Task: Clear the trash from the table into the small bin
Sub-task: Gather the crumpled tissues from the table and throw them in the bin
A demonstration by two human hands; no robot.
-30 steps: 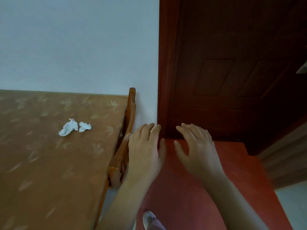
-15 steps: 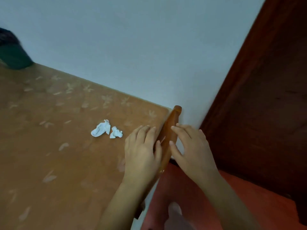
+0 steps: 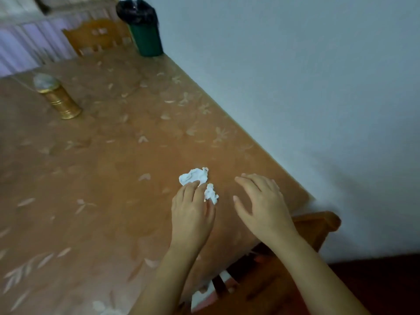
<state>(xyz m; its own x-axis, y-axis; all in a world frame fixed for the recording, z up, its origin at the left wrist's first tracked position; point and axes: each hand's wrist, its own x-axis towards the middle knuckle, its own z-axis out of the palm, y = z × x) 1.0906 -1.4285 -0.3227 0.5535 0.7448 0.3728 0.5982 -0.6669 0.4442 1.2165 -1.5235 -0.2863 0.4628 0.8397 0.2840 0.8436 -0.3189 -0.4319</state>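
A left hand (image 3: pixel 192 212) is reaching with loosely spread fingers over two crumpled white tissues (image 3: pixel 193 176) at the table's (image 3: pixel 95 178) centre, gripping nothing yet. The right hand (image 3: pixel 263 206), open, is hovering at three o'clock. The green bin (image 3: pixel 147 39) is standing far off at eleven o'clock.

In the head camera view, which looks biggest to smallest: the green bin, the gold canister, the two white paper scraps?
1. Green bin
2. Gold canister
3. Larger paper scrap
4. Smaller paper scrap

The scraps lie nearer the camera, so they are truly smaller still.
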